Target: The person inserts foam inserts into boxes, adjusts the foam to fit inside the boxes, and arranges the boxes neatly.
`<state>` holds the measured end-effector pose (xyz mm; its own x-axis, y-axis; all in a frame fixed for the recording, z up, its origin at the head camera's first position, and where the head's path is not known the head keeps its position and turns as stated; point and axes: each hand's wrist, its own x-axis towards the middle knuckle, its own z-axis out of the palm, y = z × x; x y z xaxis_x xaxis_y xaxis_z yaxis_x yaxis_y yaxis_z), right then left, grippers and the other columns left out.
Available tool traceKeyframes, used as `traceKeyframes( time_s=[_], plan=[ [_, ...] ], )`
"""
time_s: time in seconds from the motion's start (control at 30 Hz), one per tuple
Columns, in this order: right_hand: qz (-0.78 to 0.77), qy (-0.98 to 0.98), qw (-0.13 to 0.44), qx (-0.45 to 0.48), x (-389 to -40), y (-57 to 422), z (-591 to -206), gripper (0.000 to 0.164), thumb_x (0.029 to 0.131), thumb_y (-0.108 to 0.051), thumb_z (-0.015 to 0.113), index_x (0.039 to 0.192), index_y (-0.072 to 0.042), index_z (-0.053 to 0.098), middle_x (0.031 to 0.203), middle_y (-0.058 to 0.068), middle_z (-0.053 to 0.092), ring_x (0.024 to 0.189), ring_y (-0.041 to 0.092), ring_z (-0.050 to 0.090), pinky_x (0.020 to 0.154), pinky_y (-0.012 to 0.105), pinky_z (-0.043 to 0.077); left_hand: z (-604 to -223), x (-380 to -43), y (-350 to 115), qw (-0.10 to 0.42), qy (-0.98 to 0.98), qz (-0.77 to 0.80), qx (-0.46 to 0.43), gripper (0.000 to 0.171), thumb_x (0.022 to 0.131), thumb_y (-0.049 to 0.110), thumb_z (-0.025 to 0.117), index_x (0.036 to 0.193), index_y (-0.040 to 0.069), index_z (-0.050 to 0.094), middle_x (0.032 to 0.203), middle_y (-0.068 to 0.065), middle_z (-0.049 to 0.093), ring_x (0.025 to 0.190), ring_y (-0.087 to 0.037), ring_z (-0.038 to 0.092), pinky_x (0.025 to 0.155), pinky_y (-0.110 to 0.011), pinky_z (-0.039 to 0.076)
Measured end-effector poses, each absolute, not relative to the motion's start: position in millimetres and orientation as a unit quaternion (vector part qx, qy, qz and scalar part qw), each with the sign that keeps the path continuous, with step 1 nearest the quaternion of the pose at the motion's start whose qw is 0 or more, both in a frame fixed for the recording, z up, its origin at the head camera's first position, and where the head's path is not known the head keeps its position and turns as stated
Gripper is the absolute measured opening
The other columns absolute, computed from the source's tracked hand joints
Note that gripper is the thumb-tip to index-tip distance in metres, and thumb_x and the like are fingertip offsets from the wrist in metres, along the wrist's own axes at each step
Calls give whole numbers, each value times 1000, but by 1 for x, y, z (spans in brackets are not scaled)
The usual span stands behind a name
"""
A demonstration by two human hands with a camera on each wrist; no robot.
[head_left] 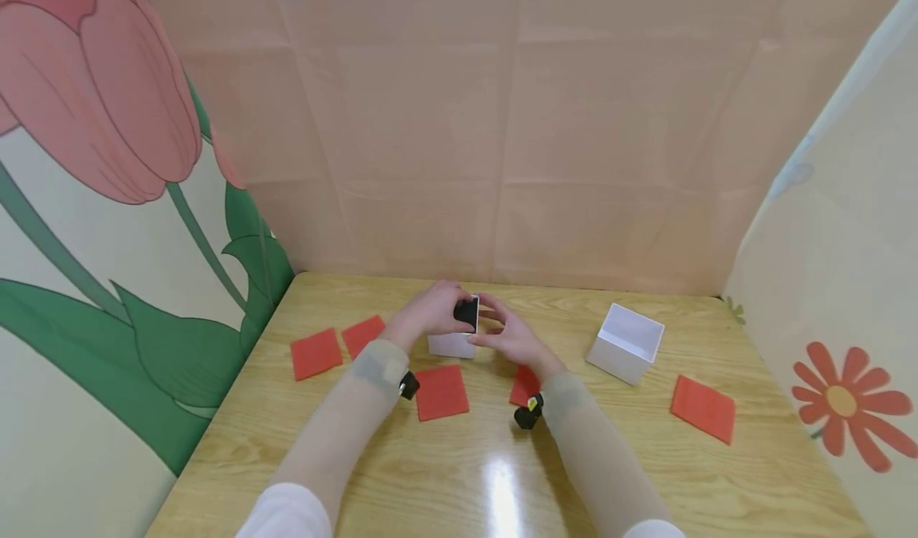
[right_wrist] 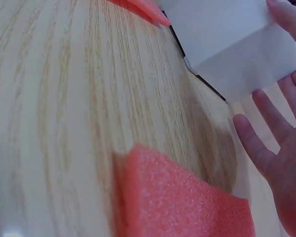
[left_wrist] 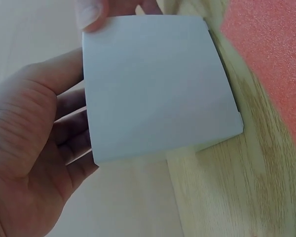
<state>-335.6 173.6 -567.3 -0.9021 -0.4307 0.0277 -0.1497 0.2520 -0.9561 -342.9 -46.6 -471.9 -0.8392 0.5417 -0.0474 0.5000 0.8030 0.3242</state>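
Note:
A small white box (head_left: 452, 345) stands mid-table between both hands, with a black face (head_left: 466, 312) showing at its top. My left hand (head_left: 430, 311) grips it from the left. In the left wrist view the palm (left_wrist: 34, 148) is beside the box's white side (left_wrist: 153, 84), the fingers curl behind it and a fingertip (left_wrist: 89, 15) presses its top corner. My right hand (head_left: 512, 335) is at the box's right. In the right wrist view its fingers (right_wrist: 281, 148) are straight and spread beside the box (right_wrist: 232, 44), one fingertip (right_wrist: 286, 15) lying on it.
Several red foam squares lie on the wooden table (head_left: 459, 474): two at the left (head_left: 315, 353), one under the left wrist (head_left: 441, 392), one by the right wrist (head_left: 523, 384), one at the far right (head_left: 704, 407). An open white box (head_left: 625, 343) stands to the right. Fabric walls enclose three sides.

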Motion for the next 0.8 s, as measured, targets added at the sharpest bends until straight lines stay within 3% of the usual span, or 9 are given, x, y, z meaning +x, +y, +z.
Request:
traceKeyframes(
  time_s=[0.37,0.8],
  plan=[
    [-587,779,123,-185,-338,174,-568,96,88,-32,91,167,-28,36,167,-1,41,148,32,46,116,56,46,-475,-345,-48,53,948,147,277,61,92,45,86,142,14,70,133,-5,67,116,-21,60,101,-40,55],
    [-585,779,127,-186,-337,172,-568,100,89,-32,90,169,-18,32,167,0,40,149,34,46,116,57,44,-482,-343,-52,40,949,151,273,60,93,47,84,143,16,70,134,-4,66,118,-21,58,102,-39,55]
  ],
)
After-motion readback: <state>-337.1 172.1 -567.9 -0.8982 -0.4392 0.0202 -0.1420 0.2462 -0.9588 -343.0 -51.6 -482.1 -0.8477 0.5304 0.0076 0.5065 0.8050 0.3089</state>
